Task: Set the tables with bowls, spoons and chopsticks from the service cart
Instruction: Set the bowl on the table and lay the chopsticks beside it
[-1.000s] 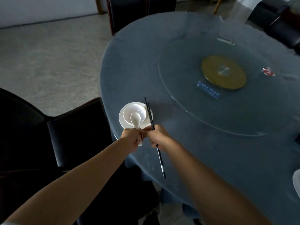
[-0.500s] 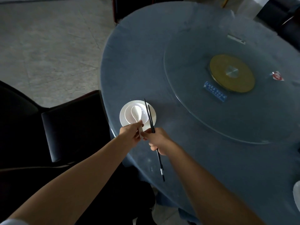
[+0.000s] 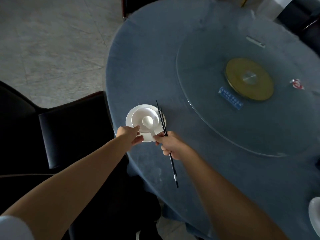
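A white bowl point(image 3: 138, 113) sits on a white plate point(image 3: 130, 124) near the edge of the round blue table point(image 3: 147, 66). A white spoon point(image 3: 148, 121) lies in the bowl, and its handle points toward me. My left hand point(image 3: 129, 137) hovers at the plate's near rim, just left of the spoon handle, with its fingers apart and nothing in them. My right hand point(image 3: 170, 146) is closed around a pair of black chopsticks point(image 3: 162, 120). Their tips reach over the plate's right edge, and their back ends stick out behind my fist.
A glass turntable point(image 3: 207, 122) with a gold hub point(image 3: 249, 78) and a blue label point(image 3: 230, 98) fills the table's middle. A black chair point(image 3: 72, 129) stands left of the place setting. Another white dish point(image 3: 315, 216) shows at the right edge. Dark chairs point(image 3: 301, 13) stand at the far side.
My left hand has laid the spoon in the bowl, let go of its handle and shifted left. My right hand keeps hold of the chopsticks beside the plate.
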Available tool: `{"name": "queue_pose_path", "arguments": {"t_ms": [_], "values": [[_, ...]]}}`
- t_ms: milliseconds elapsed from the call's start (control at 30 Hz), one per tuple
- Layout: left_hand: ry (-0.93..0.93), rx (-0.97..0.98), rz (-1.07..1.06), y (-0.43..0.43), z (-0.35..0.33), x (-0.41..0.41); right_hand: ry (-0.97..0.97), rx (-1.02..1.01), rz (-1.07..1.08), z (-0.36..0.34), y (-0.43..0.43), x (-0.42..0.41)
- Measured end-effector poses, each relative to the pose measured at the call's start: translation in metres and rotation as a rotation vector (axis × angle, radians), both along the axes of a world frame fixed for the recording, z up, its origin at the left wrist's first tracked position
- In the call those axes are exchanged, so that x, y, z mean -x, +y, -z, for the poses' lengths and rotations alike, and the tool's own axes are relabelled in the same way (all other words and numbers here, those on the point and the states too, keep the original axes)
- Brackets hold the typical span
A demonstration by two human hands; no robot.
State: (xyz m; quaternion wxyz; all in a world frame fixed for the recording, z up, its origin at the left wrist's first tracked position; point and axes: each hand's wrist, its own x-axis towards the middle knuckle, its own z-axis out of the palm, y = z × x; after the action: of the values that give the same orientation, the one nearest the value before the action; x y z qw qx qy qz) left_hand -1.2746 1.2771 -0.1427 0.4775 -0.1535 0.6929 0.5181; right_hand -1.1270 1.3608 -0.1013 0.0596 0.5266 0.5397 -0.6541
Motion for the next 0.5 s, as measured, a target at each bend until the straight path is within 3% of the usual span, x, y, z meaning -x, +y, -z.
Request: {"name": "queue_pose_path", "arguments": {"t_ms": [500], "values": [[0.045,0.02,0.091,0.004,0.012,0.006,-0.078,-0.063,0.011,0.008,0.033,-0.001]]}}
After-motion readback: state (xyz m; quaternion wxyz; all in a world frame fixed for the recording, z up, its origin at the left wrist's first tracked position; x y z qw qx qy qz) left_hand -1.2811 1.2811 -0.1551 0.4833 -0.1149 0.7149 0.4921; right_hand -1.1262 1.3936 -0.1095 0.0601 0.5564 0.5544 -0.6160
